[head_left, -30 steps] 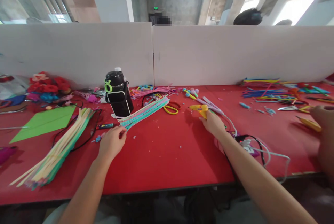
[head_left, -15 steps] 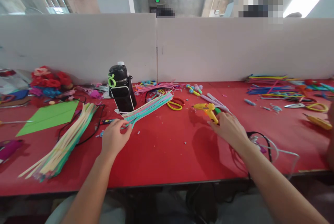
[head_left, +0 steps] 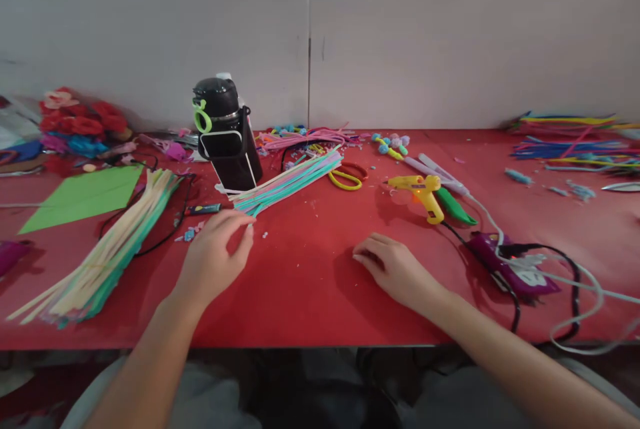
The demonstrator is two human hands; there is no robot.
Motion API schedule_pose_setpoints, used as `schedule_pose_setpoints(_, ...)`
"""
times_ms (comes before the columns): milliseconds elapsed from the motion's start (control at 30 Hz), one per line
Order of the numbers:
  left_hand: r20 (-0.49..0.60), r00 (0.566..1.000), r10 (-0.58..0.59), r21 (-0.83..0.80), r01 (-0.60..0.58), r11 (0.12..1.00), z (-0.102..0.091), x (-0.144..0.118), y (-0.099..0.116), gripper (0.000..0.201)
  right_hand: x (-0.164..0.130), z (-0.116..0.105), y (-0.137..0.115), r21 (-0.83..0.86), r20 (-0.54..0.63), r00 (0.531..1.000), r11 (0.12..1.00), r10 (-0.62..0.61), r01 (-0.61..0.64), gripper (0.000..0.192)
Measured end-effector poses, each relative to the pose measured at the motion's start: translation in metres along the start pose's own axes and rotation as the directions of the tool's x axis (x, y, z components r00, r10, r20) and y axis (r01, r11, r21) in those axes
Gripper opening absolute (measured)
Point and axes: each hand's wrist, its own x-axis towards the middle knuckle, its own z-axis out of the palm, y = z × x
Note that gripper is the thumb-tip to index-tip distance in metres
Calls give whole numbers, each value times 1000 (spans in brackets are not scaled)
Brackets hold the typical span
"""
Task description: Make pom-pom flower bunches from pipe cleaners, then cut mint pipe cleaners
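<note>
My left hand [head_left: 214, 257] is loosely curled at the near end of a slanting bunch of pastel and turquoise pipe cleaners [head_left: 293, 179]. A small gap shows between its thumb and index fingertips, and I see nothing held. My right hand [head_left: 397, 272] hovers low over the red table, fingers half bent and apart from the thumb, holding nothing. Beyond it a yellow hot glue gun [head_left: 423, 194] lies beside a green object [head_left: 456, 207]. A thicker bundle of cream and green pipe cleaners [head_left: 117, 245] lies left of my left hand.
A black bottle [head_left: 227, 142] in a sleeve stands behind the pipe cleaners, near yellow-handled scissors [head_left: 345, 182]. Cables run from a purple power strip [head_left: 510, 265] at right. A green sheet [head_left: 83, 199] lies at left. A white partition [head_left: 450, 42] closes the back.
My right hand has drawn back toward me and left, away from the glue gun. My left hand stays near the pipe cleaners' end. The view has tilted downward.
</note>
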Motion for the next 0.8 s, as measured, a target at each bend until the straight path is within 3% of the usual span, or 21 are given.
schedule_pose_setpoints(133,21,998,-67,115,64,991,1,8,-19,25,14,9,-22,198,11,968,949,-251,244,30)
schedule_pose_setpoints(200,67,994,-86,157,75,985,1,12,-28,27,14,5,-22,207,-40,950,928,-309,311,32)
schedule_pose_setpoints(333,59,991,-120,173,108,979,-6,16,-41,30,-6,-7,1,106,-216,967,981,-135,161,20)
schedule_pose_setpoints(533,-172,980,-99,138,124,983,-17,13,-43,25,-30,-7,14,59,-140,987,995,-75,84,18)
schedule_pose_setpoints(667,-100,994,32,79,-25,997,-14,11,-28,24,-24,-4,11,82,-162,986,996,-34,47,16)
schedule_pose_setpoints(800,-90,995,38,66,-32,997,-19,7,-14,28,-22,-4,14,101,-162,987,995,-2,18,16)
